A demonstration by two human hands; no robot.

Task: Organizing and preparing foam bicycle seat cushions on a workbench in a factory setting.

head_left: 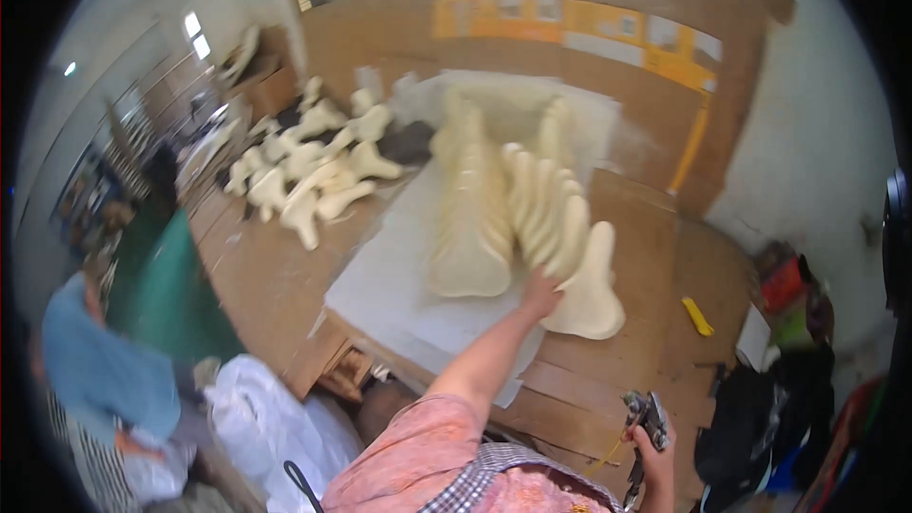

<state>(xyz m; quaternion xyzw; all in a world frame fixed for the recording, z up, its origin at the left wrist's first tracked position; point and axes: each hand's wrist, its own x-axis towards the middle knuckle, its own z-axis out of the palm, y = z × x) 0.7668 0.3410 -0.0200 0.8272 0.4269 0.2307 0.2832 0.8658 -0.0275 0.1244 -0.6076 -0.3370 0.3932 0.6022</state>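
My left hand [542, 295] reaches forward and grips the left edge of a cream moulded piece [595, 299], wide at its near end and narrow at the top. This piece lies at the front of a slanted row of similar cream pieces [546, 204]. Left of them stands a long, close-packed stack of the same shapes [470, 218]. At lower right, my right hand [655, 451] is closed round a metallic hand tool [647, 412] with a thin yellow strand hanging by it. Blur hides the tool's exact kind.
White sheeting [380, 275] lies under the stacks on the cardboard-covered table [256, 275]. Loose cream pieces [313, 161] are heaped at far left. A yellow-handled tool [697, 316] lies right, near dark bags [760, 418]. A person in blue [104, 361] and a white sack [275, 418] are at left.
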